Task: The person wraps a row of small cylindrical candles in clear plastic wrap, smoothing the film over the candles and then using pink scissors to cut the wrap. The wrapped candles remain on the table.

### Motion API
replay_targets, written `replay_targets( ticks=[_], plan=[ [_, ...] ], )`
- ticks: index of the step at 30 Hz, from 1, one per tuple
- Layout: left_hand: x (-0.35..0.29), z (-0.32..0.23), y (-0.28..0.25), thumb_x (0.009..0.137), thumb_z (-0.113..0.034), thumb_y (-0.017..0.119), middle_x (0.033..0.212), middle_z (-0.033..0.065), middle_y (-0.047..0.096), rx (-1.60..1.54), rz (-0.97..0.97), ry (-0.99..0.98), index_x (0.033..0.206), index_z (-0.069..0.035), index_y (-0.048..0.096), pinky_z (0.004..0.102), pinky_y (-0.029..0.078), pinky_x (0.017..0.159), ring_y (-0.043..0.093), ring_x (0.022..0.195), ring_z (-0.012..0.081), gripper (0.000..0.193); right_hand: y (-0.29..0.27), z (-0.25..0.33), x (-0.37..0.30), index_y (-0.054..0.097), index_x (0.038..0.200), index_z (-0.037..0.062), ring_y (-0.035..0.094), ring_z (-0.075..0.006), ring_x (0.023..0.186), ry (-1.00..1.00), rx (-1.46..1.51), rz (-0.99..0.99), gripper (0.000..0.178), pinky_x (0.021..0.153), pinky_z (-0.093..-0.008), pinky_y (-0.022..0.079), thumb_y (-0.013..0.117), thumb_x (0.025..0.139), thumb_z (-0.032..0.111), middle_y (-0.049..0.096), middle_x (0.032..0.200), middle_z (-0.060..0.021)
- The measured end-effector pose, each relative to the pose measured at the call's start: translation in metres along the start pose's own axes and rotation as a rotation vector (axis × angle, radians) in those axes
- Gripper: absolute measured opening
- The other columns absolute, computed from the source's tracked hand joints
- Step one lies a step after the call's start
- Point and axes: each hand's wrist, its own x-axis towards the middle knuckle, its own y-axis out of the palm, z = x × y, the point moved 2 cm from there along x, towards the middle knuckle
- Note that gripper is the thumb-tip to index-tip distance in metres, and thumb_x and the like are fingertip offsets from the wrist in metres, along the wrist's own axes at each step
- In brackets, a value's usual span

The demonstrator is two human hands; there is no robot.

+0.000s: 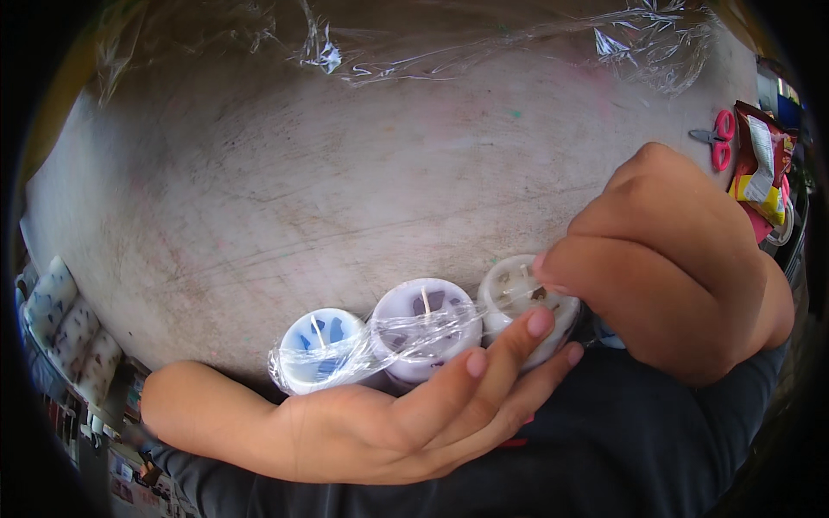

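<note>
Three round candles stand in a row at the near table edge: a blue-and-white one [304, 367], a pale lilac one [414, 298] and a cream one with brown flecks [509, 285]. Clear plastic film [341, 373] stretches in creases across them. My left hand [414, 423] cups the row from the near side, its fingers reaching along to the cream candle. Bent over that candle's right side is my right hand [656, 259], fingertips drawn together at its rim, apparently on the film; most of its fingers are hidden. Something blue [609, 333] shows partly beneath it.
Crumpled clear film [656, 43] lies along the far side of the table [259, 190]. Pink-handled scissors [720, 140] and a red-and-yellow snack packet [760, 164] rest at the right. Another film-wrapped row of speckled candles [73, 324] sits at the left edge.
</note>
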Motion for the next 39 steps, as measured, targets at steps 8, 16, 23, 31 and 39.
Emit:
replay_targets(
  ticks=[8,16,23,31,39],
  plan=[
    [-0.002,-0.009,0.010,0.095,-0.039,0.042,0.123,-0.0071,0.066,0.148,-0.120,-0.107,0.122,-0.021,0.068,0.0358,0.031,0.110,0.060,0.114,0.0101,0.042,0.015,0.012,-0.016,0.065,0.075,0.0002,0.045,-0.0153,0.048,-0.062,0.015,-0.341,0.026,0.038,-0.0266,0.030,0.073,0.055,0.016,0.054,0.062,-0.0055],
    [-0.013,-0.021,0.008,0.094,-0.037,0.038,0.118,-0.0074,0.068,0.238,-0.247,-0.028,0.115,-0.016,0.072,0.0315,0.026,0.111,0.058,0.115,0.0043,0.044,0.012,0.012,-0.029,0.069,0.079,0.0033,0.049,-0.0148,0.059,-0.211,0.069,-0.284,0.018,0.053,-0.0275,0.043,0.072,0.062,0.010,0.056,0.070,-0.0035],
    [-0.007,0.008,-0.002,0.093,-0.023,0.043,0.125,0.0108,0.064,0.006,-0.061,0.237,0.118,0.001,0.067,0.0361,0.040,0.108,0.059,0.116,0.0219,0.043,0.006,0.017,-0.035,0.071,0.077,0.0062,0.051,-0.0137,0.062,-0.296,0.000,-0.163,0.012,0.058,-0.0281,0.043,0.071,0.068,0.014,0.058,0.074,0.0000],
    [-0.012,0.004,-0.007,0.086,-0.022,0.050,0.113,0.0134,0.064,-0.112,-0.007,0.329,0.111,0.004,0.068,0.0376,0.045,0.104,0.057,0.116,0.0265,0.040,0.006,0.016,0.007,0.070,0.080,0.0048,0.051,-0.0164,0.058,-0.032,0.261,-0.085,0.020,0.048,-0.0291,0.033,0.077,0.066,0.017,0.062,0.073,-0.0041],
    [-0.011,0.003,-0.011,0.087,-0.017,0.051,0.117,0.0048,0.067,0.036,-0.012,0.391,0.107,-0.002,0.071,0.0338,0.046,0.103,0.058,0.114,0.0183,0.031,0.009,0.026,0.025,0.065,0.075,-0.0011,0.049,-0.0197,0.055,-0.104,0.158,0.010,0.028,0.045,-0.0305,0.033,0.077,0.053,0.012,0.056,0.068,-0.0095]
  ],
)
